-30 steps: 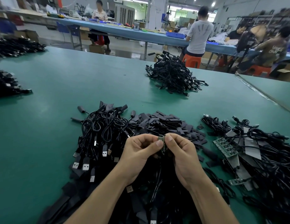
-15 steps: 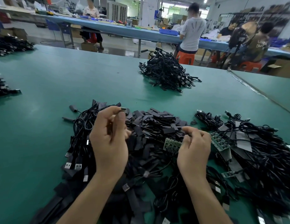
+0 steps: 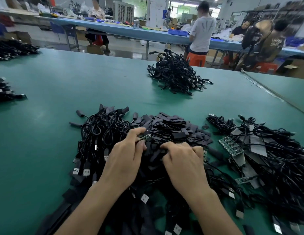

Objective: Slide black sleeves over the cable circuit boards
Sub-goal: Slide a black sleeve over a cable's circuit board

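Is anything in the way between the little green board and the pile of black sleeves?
Nothing visible is. The small green circuit board, pinched by the left hand, hovers right at the heap of flat black sleeves, and the right hand reaches into it.

This is a factory assembly floor: heaps of black cables lie on a wide green work table, and behind it workers sit on orange stools along a long blue bench.
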Tool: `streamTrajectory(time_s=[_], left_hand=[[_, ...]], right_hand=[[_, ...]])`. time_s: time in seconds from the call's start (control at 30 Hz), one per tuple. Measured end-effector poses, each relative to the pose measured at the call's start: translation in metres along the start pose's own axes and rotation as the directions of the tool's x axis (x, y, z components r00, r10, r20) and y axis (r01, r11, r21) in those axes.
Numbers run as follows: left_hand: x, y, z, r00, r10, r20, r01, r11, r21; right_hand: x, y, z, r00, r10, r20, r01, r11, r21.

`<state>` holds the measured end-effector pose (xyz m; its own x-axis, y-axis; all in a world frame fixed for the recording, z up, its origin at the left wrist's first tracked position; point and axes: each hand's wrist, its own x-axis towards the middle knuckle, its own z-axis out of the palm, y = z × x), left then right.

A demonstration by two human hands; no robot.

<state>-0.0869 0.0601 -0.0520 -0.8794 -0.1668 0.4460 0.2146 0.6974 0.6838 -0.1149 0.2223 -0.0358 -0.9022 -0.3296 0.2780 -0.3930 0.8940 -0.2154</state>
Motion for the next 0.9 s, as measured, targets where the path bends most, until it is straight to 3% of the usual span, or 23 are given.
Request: streamTrajectory(time_s=[0.07, 0.17, 0.4, 0.53, 0.67, 0.9], left_hand=[[0.000, -0.002, 0.000, 0.999, -0.029, -0.034, 0.028, 0.999, -0.046], [0.000, -0.005, 0.002, 0.997, -0.035, -0.070, 0.029, 0.995, -0.091], [-0.001, -0.008, 0.006, 0.994, -0.060, -0.091, 0.041, 0.980, -0.192], [-0.002, -0.010, 0.007, 0.994, -0.069, -0.083, 0.049, 0.973, -0.225], [-0.002, -0.010, 0.006, 0.997, -0.028, -0.075, 0.012, 0.980, -0.198], [-0.003, -0.009, 0.007, 0.999, -0.021, -0.046, 0.013, 0.985, -0.174]], right_hand=[[0.000, 0.003, 0.001, 0.996, 0.089, -0.011, -0.089, 0.996, 0.021], [-0.003, 0.006, 0.006, 0.988, 0.126, 0.087, -0.124, 0.992, -0.032], [-0.005, 0.009, 0.010, 0.985, 0.007, 0.171, -0.013, 0.999, 0.032], [-0.004, 0.008, 0.010, 0.993, 0.036, 0.116, -0.047, 0.994, 0.098], [-0.001, 0.004, 0.014, 0.988, 0.134, 0.076, -0.137, 0.990, 0.029], [0.000, 0.004, 0.012, 0.992, 0.129, 0.011, -0.129, 0.988, 0.079]])
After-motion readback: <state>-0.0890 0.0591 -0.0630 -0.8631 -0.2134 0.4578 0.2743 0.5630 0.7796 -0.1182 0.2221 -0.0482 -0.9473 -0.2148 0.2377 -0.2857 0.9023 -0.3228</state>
